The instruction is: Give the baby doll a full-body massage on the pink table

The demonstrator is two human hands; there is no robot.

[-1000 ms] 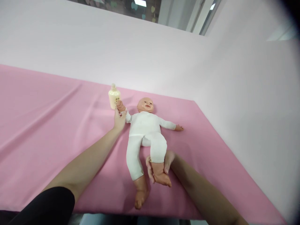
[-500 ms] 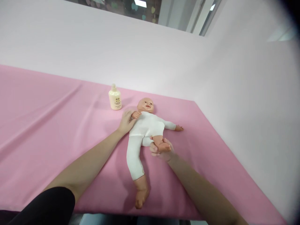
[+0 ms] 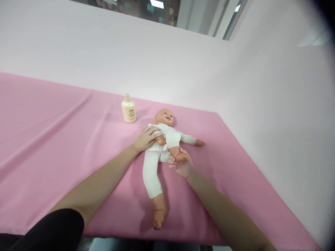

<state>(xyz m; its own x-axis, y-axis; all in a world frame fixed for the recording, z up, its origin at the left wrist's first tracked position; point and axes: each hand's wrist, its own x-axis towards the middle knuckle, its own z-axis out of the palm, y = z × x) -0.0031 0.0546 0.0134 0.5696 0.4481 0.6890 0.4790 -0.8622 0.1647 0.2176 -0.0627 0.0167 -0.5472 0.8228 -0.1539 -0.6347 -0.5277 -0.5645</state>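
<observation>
A baby doll (image 3: 171,134) with a white cloth body and bare plastic head, hands and feet lies on its back, its head away from me. My left hand (image 3: 146,138) is closed over the doll's arm on the left side, which lies bent across the torso with the small hand showing past my fingers. Around the doll's ankle on the right side, my right hand (image 3: 184,166) is closed, holding that leg bent up towards the belly. The other leg (image 3: 152,174) stretches towards me, and the far arm (image 3: 188,138) lies out to the right.
A pale yellow lotion bottle (image 3: 128,109) stands upright to the left of the doll's head. Pink sheeting (image 3: 65,139) with some creases covers the table. White walls (image 3: 146,62) rise behind and to the right, with a window at the top.
My left hand has brought the doll's arm down and right across its torso. My right hand has lifted the bent leg slightly towards the belly. The doll's head and straight leg have shifted slightly right.
</observation>
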